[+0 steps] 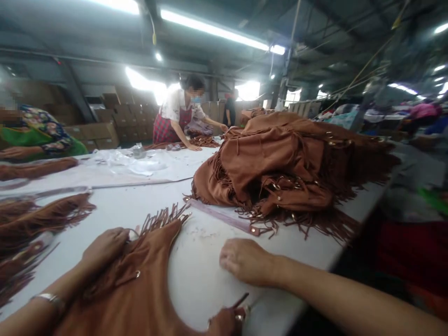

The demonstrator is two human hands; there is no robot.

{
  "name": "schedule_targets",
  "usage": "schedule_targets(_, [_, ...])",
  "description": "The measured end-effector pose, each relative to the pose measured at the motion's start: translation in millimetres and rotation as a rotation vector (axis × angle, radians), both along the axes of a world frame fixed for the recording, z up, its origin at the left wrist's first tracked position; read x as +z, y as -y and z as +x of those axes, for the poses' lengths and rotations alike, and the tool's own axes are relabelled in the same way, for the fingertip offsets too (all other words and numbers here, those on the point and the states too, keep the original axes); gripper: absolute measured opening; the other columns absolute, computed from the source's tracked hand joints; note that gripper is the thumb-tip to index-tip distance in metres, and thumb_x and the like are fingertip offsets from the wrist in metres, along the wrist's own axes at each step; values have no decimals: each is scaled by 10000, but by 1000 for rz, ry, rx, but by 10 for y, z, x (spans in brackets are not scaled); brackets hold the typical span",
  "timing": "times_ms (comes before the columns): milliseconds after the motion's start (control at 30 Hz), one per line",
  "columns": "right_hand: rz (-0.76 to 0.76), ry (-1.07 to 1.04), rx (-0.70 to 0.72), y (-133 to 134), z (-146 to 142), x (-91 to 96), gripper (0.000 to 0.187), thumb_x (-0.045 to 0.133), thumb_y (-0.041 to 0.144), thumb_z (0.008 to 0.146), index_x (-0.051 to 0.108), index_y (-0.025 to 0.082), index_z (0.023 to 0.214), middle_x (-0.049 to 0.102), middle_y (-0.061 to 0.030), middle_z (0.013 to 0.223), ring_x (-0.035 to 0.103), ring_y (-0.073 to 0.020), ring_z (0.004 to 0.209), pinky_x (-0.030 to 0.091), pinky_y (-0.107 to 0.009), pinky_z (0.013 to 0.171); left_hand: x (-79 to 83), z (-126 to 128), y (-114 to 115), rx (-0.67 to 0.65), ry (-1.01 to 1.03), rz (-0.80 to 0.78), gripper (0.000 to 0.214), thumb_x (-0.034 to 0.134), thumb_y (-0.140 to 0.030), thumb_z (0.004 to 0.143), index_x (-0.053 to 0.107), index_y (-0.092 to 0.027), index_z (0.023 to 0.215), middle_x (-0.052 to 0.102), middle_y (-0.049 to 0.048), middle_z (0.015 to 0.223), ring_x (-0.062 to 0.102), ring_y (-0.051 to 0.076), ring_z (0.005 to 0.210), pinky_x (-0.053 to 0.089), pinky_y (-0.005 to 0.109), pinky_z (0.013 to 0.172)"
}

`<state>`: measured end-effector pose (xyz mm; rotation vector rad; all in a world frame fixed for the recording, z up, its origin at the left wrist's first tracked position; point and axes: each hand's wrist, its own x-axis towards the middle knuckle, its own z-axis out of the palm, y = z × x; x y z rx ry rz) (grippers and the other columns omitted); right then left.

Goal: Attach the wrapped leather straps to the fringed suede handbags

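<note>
A brown suede-like bag [140, 289] with fringe and small metal fittings lies in front of me, its curved edge facing right. My left hand [107, 247] is closed on its fringed far side, with the fingertips partly hidden. To the right of the curved edge, my right hand [247, 262] is held low over the white table, fingers curled in. Whatever may be inside that hand is hidden. Just beyond it lies a pale purple strap [220, 215] with brown, studded ends.
A large heap of brown fringed bags [273, 154] covers the table's right side. More fringed pieces [45, 214] lie at left, and clear plastic wrapping [133, 158] lies farther back on the white table [147, 196]. Co-workers [178, 112] stand across the table and at left.
</note>
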<state>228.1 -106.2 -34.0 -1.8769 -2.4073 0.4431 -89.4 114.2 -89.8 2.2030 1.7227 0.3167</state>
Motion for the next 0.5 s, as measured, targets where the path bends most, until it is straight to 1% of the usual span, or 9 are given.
schedule_targets(67, [128, -12, -172, -352, 132, -44, 295, 444, 296, 858, 610, 173, 1068, 621, -92, 1074, 533, -201, 1015, 371, -298, 888, -71, -14, -81, 25, -36, 8, 275, 415, -336, 754, 610, -181, 637, 656, 44, 694, 597, 213, 706, 416, 272, 634])
schedule_targets(100, [162, -10, -239, -535, 187, -83, 324, 460, 310, 849, 582, 167, 1112, 601, -104, 1106, 509, -218, 1048, 357, -320, 907, -98, -12, -100, 27, -44, 4, 265, 422, -345, 748, 612, -181, 662, 654, 54, 708, 597, 223, 705, 415, 282, 626])
schedule_targets(167, [164, 9, -323, -863, 258, -196, 327, 498, 321, 819, 587, 143, 1078, 588, -139, 1090, 491, -264, 1047, 361, -373, 887, -140, 2, -99, 50, -43, 28, 265, 429, -374, 746, 611, -188, 697, 649, 59, 709, 599, 232, 690, 416, 295, 613])
schedule_targets(233, [150, 25, -376, -1094, 283, -323, 261, 526, 282, 785, 611, 118, 970, 584, -170, 1045, 492, -299, 1020, 371, -398, 845, -159, 19, -67, 75, -24, 84, 284, 409, -395, 760, 600, -190, 711, 638, 63, 697, 594, 241, 678, 417, 312, 606])
schedule_targets(300, [141, 18, -407, -1219, 282, -423, 190, 539, 208, 747, 603, 117, 901, 587, -173, 1003, 506, -297, 983, 377, -384, 812, -148, 37, -23, 87, 12, 179, 294, 398, -403, 765, 589, -181, 739, 633, 81, 731, 588, 257, 725, 425, 342, 654])
schedule_targets(367, [127, -13, -410, -1261, 280, -466, 145, 523, 142, 720, 580, 132, 853, 599, -145, 930, 533, -265, 917, 382, -349, 772, -96, 64, 24, 83, 68, 301, 301, 400, -401, 764, 585, -167, 805, 632, 108, 844, 565, 279, 863, 411, 383, 787])
schedule_targets(433, [111, -60, -406, -1243, 291, -443, 112, 500, 112, 708, 544, 148, 804, 596, -107, 846, 548, -230, 841, 383, -321, 729, 12, 116, 79, 79, 126, 418, 322, 397, -414, 771, 579, -161, 855, 620, 111, 935, 524, 278, 973, 358, 393, 904])
schedule_targets(467, [108, -90, -403, -1215, 300, -409, 89, 488, 118, 716, 521, 154, 790, 585, -88, 814, 547, -214, 808, 384, -307, 707, 88, 157, 114, 79, 168, 457, 332, 391, -430, 779, 575, -165, 858, 617, 101, 930, 525, 263, 964, 358, 380, 909])
schedule_targets(500, [107, -122, -399, -1173, 310, -363, 61, 473, 136, 735, 496, 160, 786, 571, -68, 790, 543, -196, 777, 387, -291, 681, 178, 210, 153, 81, 251, 444, 335, 400, -452, 783, 570, -169, 842, 616, 86, 890, 539, 243, 915, 381, 359, 876])
